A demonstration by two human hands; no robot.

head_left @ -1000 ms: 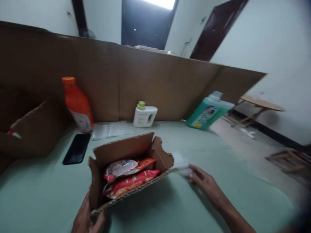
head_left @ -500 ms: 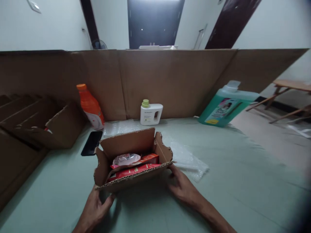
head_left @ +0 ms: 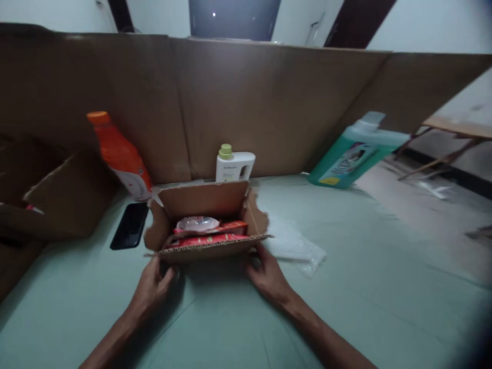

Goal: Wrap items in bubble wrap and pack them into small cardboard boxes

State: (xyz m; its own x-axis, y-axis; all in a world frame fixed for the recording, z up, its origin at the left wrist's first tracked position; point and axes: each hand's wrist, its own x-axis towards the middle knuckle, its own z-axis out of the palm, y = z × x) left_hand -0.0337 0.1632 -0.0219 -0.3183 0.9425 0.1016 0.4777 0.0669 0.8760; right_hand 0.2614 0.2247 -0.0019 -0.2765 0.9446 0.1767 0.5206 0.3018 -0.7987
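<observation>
Pale walls (head_left: 434,28) fill the upper corners of the frame, with a dark post (head_left: 121,15) at upper left, a dark grey door (head_left: 234,20) at top centre and a dark red panel (head_left: 359,23) at upper right. A cardboard screen (head_left: 288,113), dimly lit, spans the frame behind the green-covered bench (head_left: 384,287). At right, a wooden table (head_left: 455,125) stands on light floor (head_left: 407,215).

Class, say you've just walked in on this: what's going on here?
A person's left hand and right hand hold an open cardboard box by its near corners. Red packets sit inside it. A dark phone lies left of the box and clear bubble wrap lies to the right. Farther back stand an orange bottle, a white bottle and a green bottle, from left to right.
</observation>
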